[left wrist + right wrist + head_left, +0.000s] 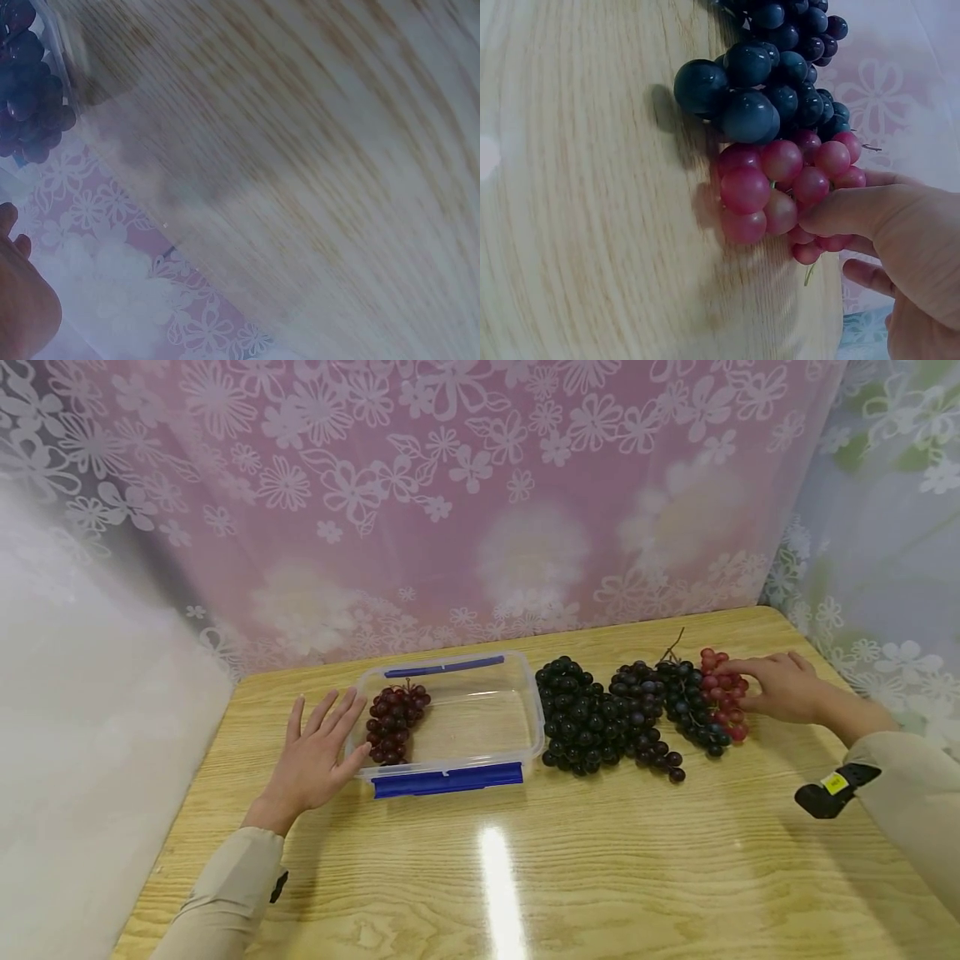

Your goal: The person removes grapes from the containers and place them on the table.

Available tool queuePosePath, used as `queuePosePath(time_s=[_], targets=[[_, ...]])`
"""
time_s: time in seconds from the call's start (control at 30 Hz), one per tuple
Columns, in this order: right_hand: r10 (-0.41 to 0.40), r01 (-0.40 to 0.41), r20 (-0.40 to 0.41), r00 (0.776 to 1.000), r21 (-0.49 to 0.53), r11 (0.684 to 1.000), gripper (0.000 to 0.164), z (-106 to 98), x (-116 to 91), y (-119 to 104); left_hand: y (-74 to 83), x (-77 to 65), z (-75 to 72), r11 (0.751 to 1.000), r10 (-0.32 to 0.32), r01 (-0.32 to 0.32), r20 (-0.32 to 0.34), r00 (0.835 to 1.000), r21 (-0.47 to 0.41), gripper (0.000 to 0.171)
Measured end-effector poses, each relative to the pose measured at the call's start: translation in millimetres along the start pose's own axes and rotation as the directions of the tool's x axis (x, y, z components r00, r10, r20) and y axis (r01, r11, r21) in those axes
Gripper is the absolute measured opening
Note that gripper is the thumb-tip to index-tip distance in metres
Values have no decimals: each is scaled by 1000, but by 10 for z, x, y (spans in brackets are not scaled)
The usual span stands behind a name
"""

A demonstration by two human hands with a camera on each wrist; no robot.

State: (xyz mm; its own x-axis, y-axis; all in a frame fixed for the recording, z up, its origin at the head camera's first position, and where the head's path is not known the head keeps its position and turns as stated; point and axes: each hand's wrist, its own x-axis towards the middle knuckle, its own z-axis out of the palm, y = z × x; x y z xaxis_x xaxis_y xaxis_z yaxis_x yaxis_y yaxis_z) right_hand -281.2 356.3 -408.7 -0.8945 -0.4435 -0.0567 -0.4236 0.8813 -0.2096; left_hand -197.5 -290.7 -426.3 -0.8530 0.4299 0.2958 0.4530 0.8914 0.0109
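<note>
My left hand (318,756) lies with fingers spread against the left side of a clear plastic container (480,760) with blue clips. Inside that container, at its left end, is a bunch of dark red grapes (393,718). At the far right of the table, my right hand (783,687) pinches a bunch of pink-red grapes (723,693) between thumb and fingers. The right wrist view shows the thumb (840,214) on the pink-red grapes, with the other fingers partly hidden behind them. Against this bunch lies a bunch of blue-black grapes (686,702).
Right of the container, a large black bunch (581,718) and a dark purple bunch (637,689) lie close together. A brown stem (672,647) sticks up at the back. The wooden table (600,868) ends at a pink flowered curtain (450,527).
</note>
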Motion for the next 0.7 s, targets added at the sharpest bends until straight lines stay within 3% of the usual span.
queuePosePath(time_s=[0.43, 0.7], targets=[[-54, 53, -136, 989, -10, 999, 49, 57, -64, 13, -1, 14, 6, 1000, 5, -5, -8, 1000, 2, 67], [-155, 140, -227, 961, -82, 987, 54, 69, -74, 19, -9, 4, 19, 1000, -6, 6, -5, 1000, -4, 67]])
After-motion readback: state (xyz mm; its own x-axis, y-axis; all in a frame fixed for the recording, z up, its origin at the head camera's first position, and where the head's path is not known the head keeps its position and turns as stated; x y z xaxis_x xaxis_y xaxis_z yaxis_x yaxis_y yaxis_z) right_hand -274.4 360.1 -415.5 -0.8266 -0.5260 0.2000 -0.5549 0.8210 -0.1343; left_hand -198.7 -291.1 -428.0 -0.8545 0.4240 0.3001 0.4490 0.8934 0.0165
